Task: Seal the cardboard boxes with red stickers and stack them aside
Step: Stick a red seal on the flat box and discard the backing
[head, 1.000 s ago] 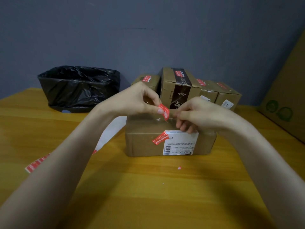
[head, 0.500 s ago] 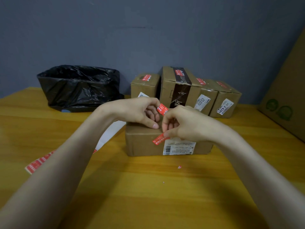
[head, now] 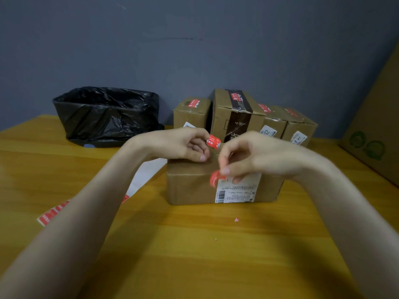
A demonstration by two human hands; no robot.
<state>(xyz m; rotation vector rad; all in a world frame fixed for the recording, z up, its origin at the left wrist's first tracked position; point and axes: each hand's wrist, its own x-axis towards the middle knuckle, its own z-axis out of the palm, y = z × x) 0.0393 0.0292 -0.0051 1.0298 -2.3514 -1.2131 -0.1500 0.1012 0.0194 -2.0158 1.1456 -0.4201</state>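
Since half a second earlier, the right hand (head: 259,156) had shifted slightly rightward and arched higher. The edge sticker (head: 214,179) beneath it, flat and slanted then, had bunched into a curl. The left hand (head: 177,145) and its held sticker (head: 213,141) had scarcely moved.

Five small cardboard boxes stood on the wooden table (head: 194,255). The front box (head: 190,184) was under the hands, and four back boxes (head: 233,117) stood in a row by the wall, each with one red sticker on top. With the two stickers at the hands, that made six. One sticker strip (head: 50,213) lay at the left by its white backing paper (head: 146,175). There was also one black bin bag (head: 105,117), one large carton (head: 371,134) at the right edge and one red scrap (head: 236,219).

The left thumb and forefinger pinched the held sticker at its left end, with the other fingers curled, above the front box's top. Its free end stuck out rightward, apart from the right hand. Its long axis ran roughly left to right, printed face towards the camera.

The edge sticker sat on the front box's near top edge, just left of the white shipping label (head: 237,190). The right thumb tip was on its upper right end and curled fingers closed beside it, apparently pinching, though motion blur hid the detail.

The front box's long axis ran left to right, with its labelled side facing the person.
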